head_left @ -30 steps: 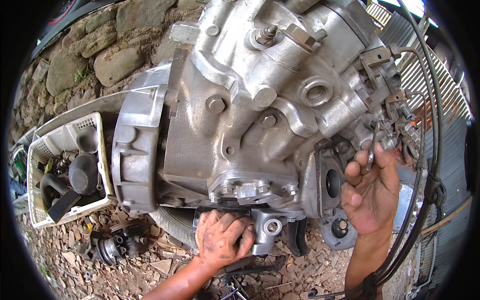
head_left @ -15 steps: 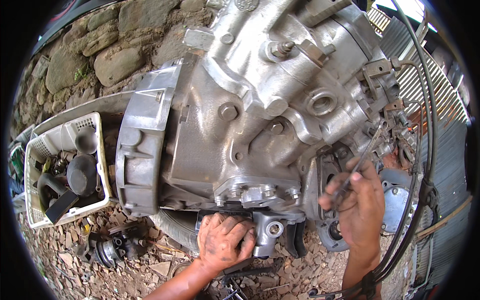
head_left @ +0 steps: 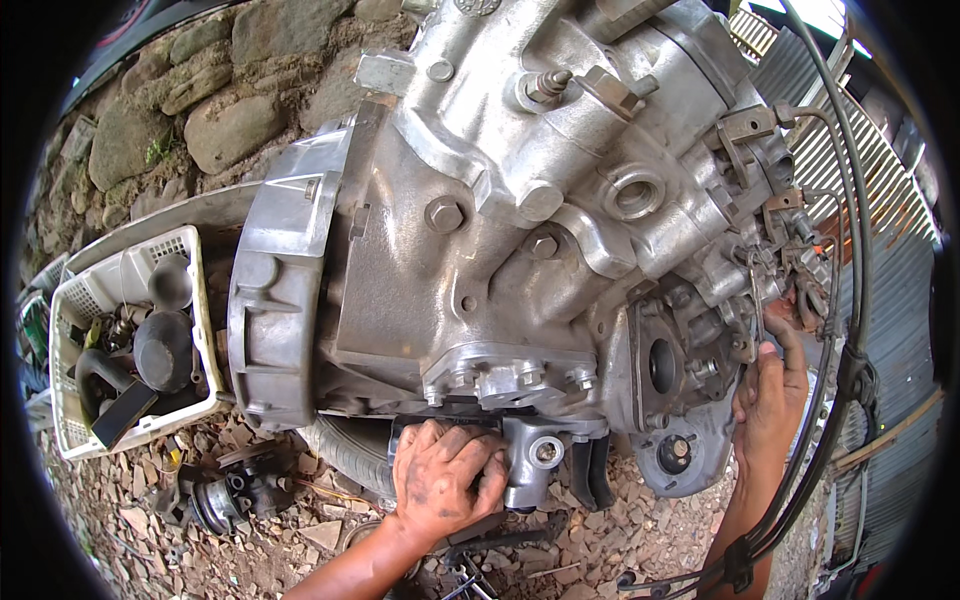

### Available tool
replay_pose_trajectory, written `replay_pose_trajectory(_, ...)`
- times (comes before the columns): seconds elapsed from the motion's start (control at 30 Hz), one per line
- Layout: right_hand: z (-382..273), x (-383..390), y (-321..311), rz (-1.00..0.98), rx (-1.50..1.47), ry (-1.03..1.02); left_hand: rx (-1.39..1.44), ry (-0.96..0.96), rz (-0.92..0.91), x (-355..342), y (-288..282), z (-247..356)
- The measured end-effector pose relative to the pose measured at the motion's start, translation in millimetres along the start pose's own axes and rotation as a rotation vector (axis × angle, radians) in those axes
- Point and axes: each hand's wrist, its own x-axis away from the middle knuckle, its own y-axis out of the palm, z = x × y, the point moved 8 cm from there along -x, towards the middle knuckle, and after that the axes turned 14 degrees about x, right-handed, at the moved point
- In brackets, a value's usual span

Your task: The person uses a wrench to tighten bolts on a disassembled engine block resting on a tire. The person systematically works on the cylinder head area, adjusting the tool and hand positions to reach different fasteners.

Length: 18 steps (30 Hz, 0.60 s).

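A large cast-metal gearbox housing point(head_left: 430, 270) fills the middle. My left hand point(head_left: 445, 470) is closed on a dark part point(head_left: 407, 432) under its lower edge, beside a small silver housing point(head_left: 530, 480) with a round port. My right hand point(head_left: 770, 400), at the right, holds a slim metal wrench point(head_left: 757, 295), whose upper end is at fittings point(head_left: 795, 265) on the housing's right side; its fingertips are partly hidden. A flange with a round opening point(head_left: 661, 365) and a grey plate point(head_left: 660, 465) lie just left of my right hand.
A white plastic basket of parts point(head_left: 208, 360) stands left, near a stone wall point(head_left: 235, 130). A greasy metal component point(head_left: 215, 500) lies on rubble below. A tyre point(head_left: 350, 450) shows under the gearbox. Black hoses point(head_left: 860, 300) run down the right, before corrugated sheeting point(head_left: 880, 480).
My right hand has turned and moved rightward, with the wrench now more upright at the right-side fittings. My left hand stays in the same place.
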Motion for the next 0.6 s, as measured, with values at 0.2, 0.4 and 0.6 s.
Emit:
replay_pose_trajectory(0.2, -2.5, -7.3, -2.9, -0.048, 0.159, -0.065, -0.020, 0.002, -0.010, -0.1, 0.9, 0.9)
replay_pose_trajectory(0.4, -3.8, 4.1, 13.1, -0.090, 0.077, -0.070, -0.047, 0.001, -0.013, -2.7, 1.4, 3.1)
replay_pose_trajectory(0.6, -5.8, -0.1, 12.6, -0.127, 0.180, -0.178, -0.059, -0.015, -0.021, -2.7, 0.9, 3.6)
